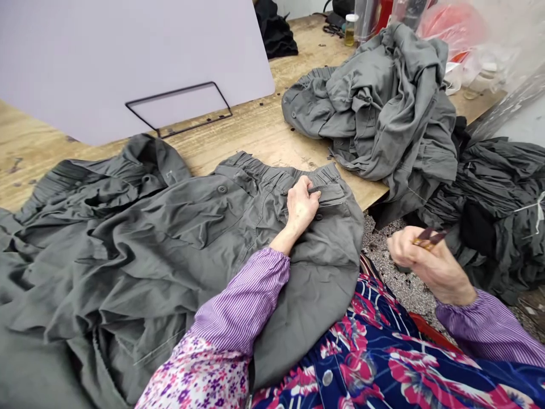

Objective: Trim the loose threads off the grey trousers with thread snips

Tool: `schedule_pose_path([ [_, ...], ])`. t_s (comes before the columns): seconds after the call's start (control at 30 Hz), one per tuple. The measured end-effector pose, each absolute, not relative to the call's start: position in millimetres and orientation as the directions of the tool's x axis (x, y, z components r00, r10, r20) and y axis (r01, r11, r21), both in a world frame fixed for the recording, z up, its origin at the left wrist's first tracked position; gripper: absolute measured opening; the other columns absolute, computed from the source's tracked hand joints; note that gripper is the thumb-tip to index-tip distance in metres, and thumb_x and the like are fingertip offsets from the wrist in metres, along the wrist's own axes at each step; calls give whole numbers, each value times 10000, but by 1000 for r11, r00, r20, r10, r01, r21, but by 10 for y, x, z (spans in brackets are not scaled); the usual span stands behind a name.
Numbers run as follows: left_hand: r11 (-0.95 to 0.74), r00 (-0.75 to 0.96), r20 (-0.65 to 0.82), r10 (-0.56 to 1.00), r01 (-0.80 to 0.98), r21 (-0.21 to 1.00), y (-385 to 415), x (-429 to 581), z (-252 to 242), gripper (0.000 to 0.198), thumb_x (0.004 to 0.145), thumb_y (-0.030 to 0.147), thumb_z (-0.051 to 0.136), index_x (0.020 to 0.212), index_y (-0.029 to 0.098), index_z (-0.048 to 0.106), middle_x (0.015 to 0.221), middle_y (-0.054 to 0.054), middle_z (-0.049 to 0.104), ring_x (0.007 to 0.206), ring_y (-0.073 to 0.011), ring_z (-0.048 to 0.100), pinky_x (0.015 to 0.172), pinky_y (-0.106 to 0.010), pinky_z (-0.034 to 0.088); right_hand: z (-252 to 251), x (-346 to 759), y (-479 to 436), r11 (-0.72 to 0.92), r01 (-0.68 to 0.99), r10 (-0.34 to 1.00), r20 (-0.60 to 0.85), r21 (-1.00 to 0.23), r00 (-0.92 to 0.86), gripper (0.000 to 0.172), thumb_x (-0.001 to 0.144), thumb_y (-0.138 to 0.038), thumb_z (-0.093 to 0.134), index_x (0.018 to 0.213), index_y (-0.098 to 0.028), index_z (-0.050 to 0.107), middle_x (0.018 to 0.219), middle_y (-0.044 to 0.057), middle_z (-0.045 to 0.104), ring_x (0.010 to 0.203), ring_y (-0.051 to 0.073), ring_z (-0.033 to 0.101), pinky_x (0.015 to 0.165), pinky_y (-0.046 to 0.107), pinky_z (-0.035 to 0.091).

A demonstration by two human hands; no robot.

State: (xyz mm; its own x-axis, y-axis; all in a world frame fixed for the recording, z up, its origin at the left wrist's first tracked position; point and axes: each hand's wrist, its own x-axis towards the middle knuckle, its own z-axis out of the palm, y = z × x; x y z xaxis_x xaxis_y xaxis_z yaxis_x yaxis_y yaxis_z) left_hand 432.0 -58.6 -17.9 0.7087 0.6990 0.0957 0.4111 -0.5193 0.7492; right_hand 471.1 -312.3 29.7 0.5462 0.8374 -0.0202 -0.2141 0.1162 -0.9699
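Grey trousers with a gathered elastic waistband lie spread over the table and hang over its front edge onto the lap. My left hand is closed, pinching the cloth at a pocket flap just below the waistband. Off to the right, past the table edge, my right hand is wrapped round small dark-brown thread snips. Their pointed ends stick out from the fist, and the rest is hidden by the fingers. The snips are apart from the cloth.
More grey garments are heaped on the table's right. A tied grey bundle lies lower right. A pale board with a black wire stand is behind the trousers. A small jar and plastic bags stand at the back.
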Motion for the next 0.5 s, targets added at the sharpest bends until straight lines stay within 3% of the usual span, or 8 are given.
schedule_pose_path([
  [0.1,-578,720,87,688,472,666,-609,4334,-187,133,701,184,570,740,203,444,656,12,460,650,-165,457,633,-284,319,499,4819,-3356,202,-194,741,20,-960,671,269,779,-330,602,588,-214,452,516,-22,323,482,118,330,429,278,231],
  [0.2,-703,725,213,654,480,525,-673,4321,-163,146,717,196,577,840,187,499,783,-55,532,815,-232,493,720,-332,353,702,4975,-3611,290,-63,586,125,-955,801,305,721,-351,658,523,-246,450,444,-30,216,395,108,217,390,309,108],
  [0.33,-897,806,414,424,308,318,-882,4264,-41,88,821,239,488,790,175,539,857,-103,552,918,-266,457,790,-380,345,905,5100,-3840,217,135,359,207,-967,910,272,708,-434,661,525,-326,492,440,-32,88,408,126,73,484,342,16],
  [0.43,-955,857,444,264,166,247,-1097,4235,46,249,884,325,411,760,175,566,872,-110,563,891,-258,453,770,-393,340,961,5114,-3862,202,197,295,251,-959,922,228,707,-411,668,543,-335,530,443,-29,125,413,124,88,516,336,15],
  [0.5,-966,895,405,187,92,242,-1218,4243,69,253,891,332,408,810,172,586,890,-103,576,881,-245,464,761,-381,350,963,5112,-3847,217,212,305,273,-953,913,200,671,-403,693,547,-328,555,421,-25,162,392,112,117,502,337,16],
])
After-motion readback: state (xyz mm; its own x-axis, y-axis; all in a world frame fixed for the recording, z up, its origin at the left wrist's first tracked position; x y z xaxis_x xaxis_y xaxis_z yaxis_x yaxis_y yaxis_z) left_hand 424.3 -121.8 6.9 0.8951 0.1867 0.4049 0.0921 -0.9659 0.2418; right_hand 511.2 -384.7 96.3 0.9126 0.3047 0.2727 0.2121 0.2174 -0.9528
